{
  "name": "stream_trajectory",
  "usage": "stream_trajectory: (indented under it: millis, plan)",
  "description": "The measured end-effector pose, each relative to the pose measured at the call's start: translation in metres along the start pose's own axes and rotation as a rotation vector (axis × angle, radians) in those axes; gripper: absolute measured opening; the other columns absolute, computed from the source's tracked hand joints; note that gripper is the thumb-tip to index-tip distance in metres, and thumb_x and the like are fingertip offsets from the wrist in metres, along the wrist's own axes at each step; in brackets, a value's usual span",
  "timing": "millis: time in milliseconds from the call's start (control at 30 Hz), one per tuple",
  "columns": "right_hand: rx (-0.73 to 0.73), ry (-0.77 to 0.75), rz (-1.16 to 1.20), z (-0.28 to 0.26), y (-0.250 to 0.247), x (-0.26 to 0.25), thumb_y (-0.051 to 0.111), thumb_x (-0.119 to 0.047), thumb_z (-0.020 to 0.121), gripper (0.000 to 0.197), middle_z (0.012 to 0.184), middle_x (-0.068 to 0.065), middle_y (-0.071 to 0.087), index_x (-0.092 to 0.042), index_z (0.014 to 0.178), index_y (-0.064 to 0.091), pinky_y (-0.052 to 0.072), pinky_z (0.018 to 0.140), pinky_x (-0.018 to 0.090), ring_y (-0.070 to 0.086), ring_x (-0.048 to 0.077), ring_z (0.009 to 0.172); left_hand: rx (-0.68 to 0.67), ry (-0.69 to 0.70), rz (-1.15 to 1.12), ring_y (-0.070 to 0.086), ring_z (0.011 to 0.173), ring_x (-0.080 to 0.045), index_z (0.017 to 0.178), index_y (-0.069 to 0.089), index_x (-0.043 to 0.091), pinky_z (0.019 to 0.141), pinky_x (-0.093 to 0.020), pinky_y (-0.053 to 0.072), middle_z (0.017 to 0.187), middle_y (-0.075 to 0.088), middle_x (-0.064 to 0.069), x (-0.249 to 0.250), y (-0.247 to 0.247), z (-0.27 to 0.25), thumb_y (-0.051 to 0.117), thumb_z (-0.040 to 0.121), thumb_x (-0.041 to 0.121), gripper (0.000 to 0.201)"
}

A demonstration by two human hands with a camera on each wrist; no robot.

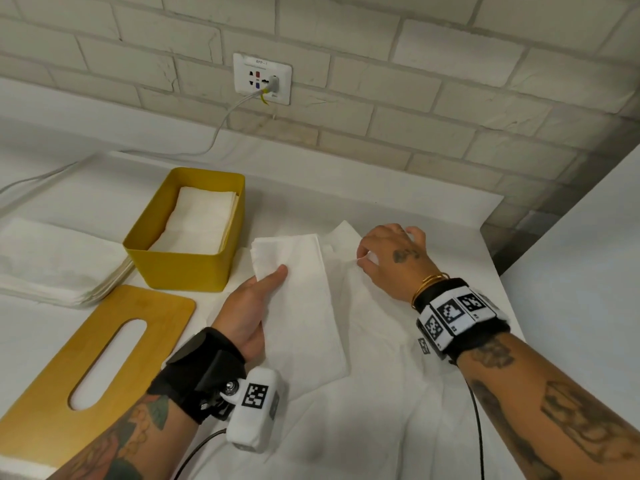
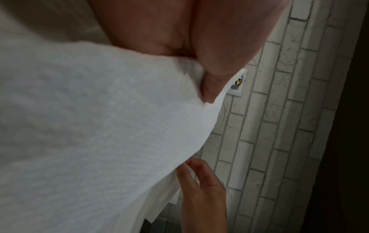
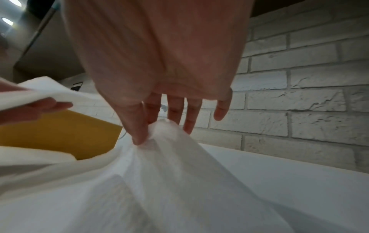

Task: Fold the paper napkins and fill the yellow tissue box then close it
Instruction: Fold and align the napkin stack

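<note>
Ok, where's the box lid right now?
In the head view the lid lies flat on the counter, lower left, just in front of the yellow box.

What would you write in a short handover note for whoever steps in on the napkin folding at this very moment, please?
Left hand: holds a folded napkin, thumb on top, lifted beside the box.
Right hand: pinches the top sheet of the loose napkins spread on the counter.
Yellow tissue box: open, partly filled with folded napkins.
Slotted lid: flat on the counter in front of the box.
Napkin stack: left of the box.
Done: some napkins folded and boxed.
Left: box the held napkin, fold the rest, fill the box, fit the lid.
</note>
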State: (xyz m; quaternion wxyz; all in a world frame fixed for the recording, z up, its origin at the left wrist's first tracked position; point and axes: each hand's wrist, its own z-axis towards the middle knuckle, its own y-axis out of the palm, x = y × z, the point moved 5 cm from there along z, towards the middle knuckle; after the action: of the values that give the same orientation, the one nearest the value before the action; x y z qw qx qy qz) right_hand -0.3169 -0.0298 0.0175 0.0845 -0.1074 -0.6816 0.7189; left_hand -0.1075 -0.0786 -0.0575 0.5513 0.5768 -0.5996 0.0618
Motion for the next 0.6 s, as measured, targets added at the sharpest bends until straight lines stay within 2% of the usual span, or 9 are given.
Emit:
stream_trajectory:
  millis: [100, 167, 267, 367, 433, 500, 567, 600]
  plan:
    - [0.139, -0.001, 0.208, -0.008, -0.024, 0.009, 0.061, -0.03, 0.098, 0.009, 0.115, -0.009, 0.064, -0.026, 0.091, 0.067, 0.016, 0.12, 0.045, 0.053, 0.014, 0.119, 0.009, 0.007, -0.014, 0.075, 0.099, -0.03, 0.125, 0.064, 0.012, 0.085, -0.046, 0.056, 0.113, 0.075, -0.014, 0.002, -0.001, 0.002, 0.06, 0.1, 0.025, 0.029]
    - [0.285, 0.002, 0.42, -0.016, -0.048, 0.018, 0.068, -0.025, 0.094, 0.012, 0.103, -0.011, 0.069, -0.028, 0.083, 0.064, 0.033, 0.115, 0.048, 0.061, 0.014, 0.108, 0.008, 0.016, -0.023, 0.075, 0.097, -0.029, 0.122, 0.065, 0.011, 0.082, -0.044, 0.057, 0.112, 0.076, -0.014, 0.005, 0.001, 0.003, 0.059, 0.1, 0.024, 0.026]
    - [0.371, 0.079, 0.783, -0.03, -0.079, 0.035, 0.076, -0.021, 0.088, 0.017, 0.092, -0.015, 0.074, -0.03, 0.075, 0.071, 0.048, 0.105, 0.039, 0.068, 0.007, 0.1, 0.012, 0.023, -0.025, 0.076, 0.096, -0.028, 0.121, 0.065, 0.012, 0.082, -0.045, 0.056, 0.111, 0.076, -0.013, 0.007, 0.003, 0.006, 0.059, 0.1, 0.024, 0.025]
    - [0.41, 0.064, 0.991, -0.042, -0.099, 0.038, 0.08, -0.024, 0.081, 0.009, 0.091, -0.008, 0.078, -0.03, 0.075, 0.077, 0.052, 0.099, 0.042, 0.071, 0.013, 0.095, 0.008, 0.017, -0.012, 0.076, 0.096, -0.028, 0.121, 0.065, 0.012, 0.085, -0.046, 0.056, 0.11, 0.077, -0.012, 0.007, 0.007, 0.007, 0.06, 0.1, 0.025, 0.025]
    - [0.42, -0.003, 1.142, -0.048, -0.11, 0.029, 0.084, -0.019, 0.077, 0.01, 0.082, -0.005, 0.077, -0.023, 0.077, 0.075, 0.055, 0.086, 0.032, 0.07, 0.011, 0.082, -0.004, 0.012, -0.001, 0.076, 0.095, -0.028, 0.121, 0.064, 0.013, 0.086, -0.047, 0.056, 0.108, 0.077, -0.012, 0.006, 0.011, 0.007, 0.06, 0.1, 0.025, 0.025]
    - [0.416, -0.064, 1.33, -0.053, -0.116, 0.019, 0.08, -0.021, 0.072, 0.013, 0.076, -0.006, 0.074, -0.016, 0.081, 0.071, 0.054, 0.073, 0.022, 0.067, 0.009, 0.074, -0.021, 0.001, 0.001, 0.075, 0.099, -0.029, 0.122, 0.064, 0.013, 0.089, -0.048, 0.055, 0.11, 0.077, -0.013, 0.005, 0.017, 0.007, 0.06, 0.1, 0.026, 0.026]
    - [0.418, -0.078, 1.538, -0.057, -0.117, 0.007, 0.074, -0.017, 0.073, 0.013, 0.074, -0.004, 0.074, -0.016, 0.085, 0.068, 0.053, 0.063, 0.019, 0.067, 0.009, 0.07, -0.046, -0.014, -0.009, 0.072, 0.106, -0.032, 0.127, 0.063, 0.01, 0.093, -0.048, 0.054, 0.116, 0.074, -0.015, 0.002, 0.023, 0.007, 0.058, 0.101, 0.027, 0.031]
    - [0.422, -0.079, 1.628, -0.058, -0.114, 0.002, 0.072, -0.015, 0.074, 0.012, 0.077, -0.003, 0.074, -0.017, 0.086, 0.068, 0.054, 0.063, 0.021, 0.067, 0.01, 0.071, -0.057, -0.02, -0.02, 0.071, 0.109, -0.033, 0.129, 0.063, 0.008, 0.094, -0.048, 0.054, 0.118, 0.073, -0.016, 0.0, 0.026, 0.008, 0.058, 0.101, 0.027, 0.034]
